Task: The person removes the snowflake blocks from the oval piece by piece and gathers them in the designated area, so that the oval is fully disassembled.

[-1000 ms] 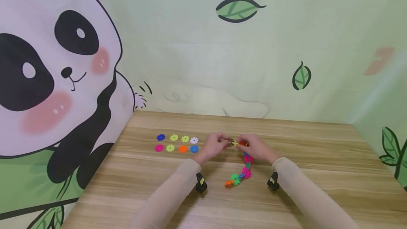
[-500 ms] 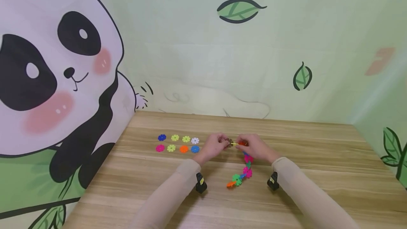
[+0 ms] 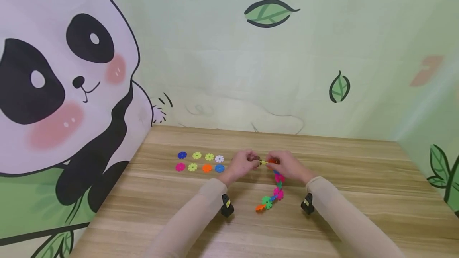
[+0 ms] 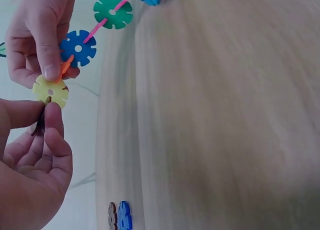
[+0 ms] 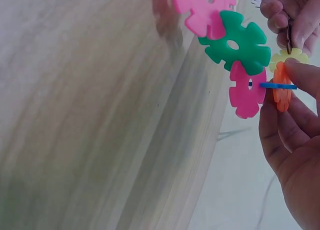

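Observation:
My left hand (image 3: 244, 164) pinches a brown notched disc (image 4: 41, 119) between thumb and fingertips. Seen edge-on in the left wrist view, that disc meets the rim of a pale yellow disc (image 4: 51, 92); how deeply their slots engage is hard to tell. My right hand (image 3: 288, 166) grips the near end of the chain, its thumb and fingers at the orange disc (image 5: 282, 87) joined to the yellow one. From there the chain of linked snowflake discs hangs toward me, with blue, pink (image 3: 278, 193) and green (image 3: 267, 202) pieces and an orange one (image 3: 260, 208) at its tail.
Left of my hands, loose discs lie in two rows on the wooden table (image 3: 161, 218), among them navy (image 3: 182, 155), white (image 3: 219, 158), pink (image 3: 180, 167), orange (image 3: 206, 168) and blue (image 3: 219, 168). A panda-printed cloth backdrop (image 3: 215, 71) rises behind the table.
Both hands stay almost in place. The brown disc has turned within my left fingers and shows less of its face. The chain's lower part has shifted slightly.

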`<state>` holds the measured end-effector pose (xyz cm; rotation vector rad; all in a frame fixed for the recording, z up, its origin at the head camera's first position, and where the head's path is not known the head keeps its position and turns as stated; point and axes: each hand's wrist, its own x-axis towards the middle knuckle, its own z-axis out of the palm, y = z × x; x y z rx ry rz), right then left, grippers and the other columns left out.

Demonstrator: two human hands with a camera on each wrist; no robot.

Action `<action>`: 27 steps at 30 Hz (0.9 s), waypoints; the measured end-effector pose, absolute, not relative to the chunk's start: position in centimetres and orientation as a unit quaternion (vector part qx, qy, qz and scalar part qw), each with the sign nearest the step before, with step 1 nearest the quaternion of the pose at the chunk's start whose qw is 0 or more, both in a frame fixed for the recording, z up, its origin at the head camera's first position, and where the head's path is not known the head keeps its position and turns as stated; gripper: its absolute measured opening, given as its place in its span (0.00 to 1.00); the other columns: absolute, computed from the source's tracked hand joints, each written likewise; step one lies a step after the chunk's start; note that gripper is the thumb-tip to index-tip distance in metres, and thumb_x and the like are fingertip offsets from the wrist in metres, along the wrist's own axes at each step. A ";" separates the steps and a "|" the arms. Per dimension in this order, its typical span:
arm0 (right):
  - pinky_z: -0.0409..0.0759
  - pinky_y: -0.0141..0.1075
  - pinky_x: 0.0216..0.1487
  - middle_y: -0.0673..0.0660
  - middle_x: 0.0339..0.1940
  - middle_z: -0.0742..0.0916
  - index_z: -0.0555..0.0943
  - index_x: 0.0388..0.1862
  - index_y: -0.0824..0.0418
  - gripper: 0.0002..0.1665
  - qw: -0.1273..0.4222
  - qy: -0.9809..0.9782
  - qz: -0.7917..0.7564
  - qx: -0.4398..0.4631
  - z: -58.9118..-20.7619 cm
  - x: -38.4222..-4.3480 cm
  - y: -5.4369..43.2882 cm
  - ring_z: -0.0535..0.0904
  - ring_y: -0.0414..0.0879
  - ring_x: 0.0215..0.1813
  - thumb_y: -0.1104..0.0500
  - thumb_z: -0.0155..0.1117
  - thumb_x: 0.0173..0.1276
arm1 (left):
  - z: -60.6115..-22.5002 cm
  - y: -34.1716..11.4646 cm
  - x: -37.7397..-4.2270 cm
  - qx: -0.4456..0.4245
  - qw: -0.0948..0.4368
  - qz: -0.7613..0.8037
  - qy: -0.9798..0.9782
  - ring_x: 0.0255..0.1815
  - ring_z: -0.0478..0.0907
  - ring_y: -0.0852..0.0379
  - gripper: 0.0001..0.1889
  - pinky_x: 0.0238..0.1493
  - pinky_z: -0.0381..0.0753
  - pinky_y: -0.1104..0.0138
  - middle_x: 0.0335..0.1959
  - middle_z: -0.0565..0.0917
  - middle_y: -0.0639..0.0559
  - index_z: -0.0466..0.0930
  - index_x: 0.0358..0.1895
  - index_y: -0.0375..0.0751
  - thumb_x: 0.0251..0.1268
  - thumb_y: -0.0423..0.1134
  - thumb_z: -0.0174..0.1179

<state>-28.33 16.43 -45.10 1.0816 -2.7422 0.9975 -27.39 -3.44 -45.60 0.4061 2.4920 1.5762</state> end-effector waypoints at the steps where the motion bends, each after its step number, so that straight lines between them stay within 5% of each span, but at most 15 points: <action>1: 0.78 0.35 0.38 0.47 0.31 0.84 0.80 0.33 0.58 0.03 0.016 -0.881 0.320 0.349 -45.1 -28.3 16.4 0.77 0.40 0.34 0.65 0.65 0.64 | -45.6 -3.4 -27.4 0.134 0.084 0.530 0.833 0.35 0.80 0.55 0.08 0.35 0.79 0.68 0.34 0.82 0.50 0.78 0.46 0.35 0.65 0.32 0.58; 8: 0.77 0.35 0.36 0.47 0.32 0.83 0.80 0.35 0.62 0.03 0.019 -0.878 0.316 0.359 -45.0 -28.2 16.4 0.76 0.40 0.33 0.63 0.65 0.64 | -45.7 -3.3 -27.5 0.109 0.089 0.570 0.809 0.35 0.81 0.55 0.07 0.45 0.80 0.57 0.35 0.82 0.46 0.78 0.43 0.31 0.63 0.28 0.59; 27: 0.77 0.34 0.36 0.48 0.32 0.84 0.81 0.35 0.61 0.03 0.018 -0.880 0.312 0.358 -44.7 -28.1 16.1 0.76 0.39 0.33 0.65 0.66 0.63 | -45.0 -2.8 -27.1 0.073 0.064 0.570 0.816 0.33 0.82 0.53 0.05 0.41 0.82 0.59 0.33 0.82 0.44 0.78 0.39 0.29 0.60 0.23 0.58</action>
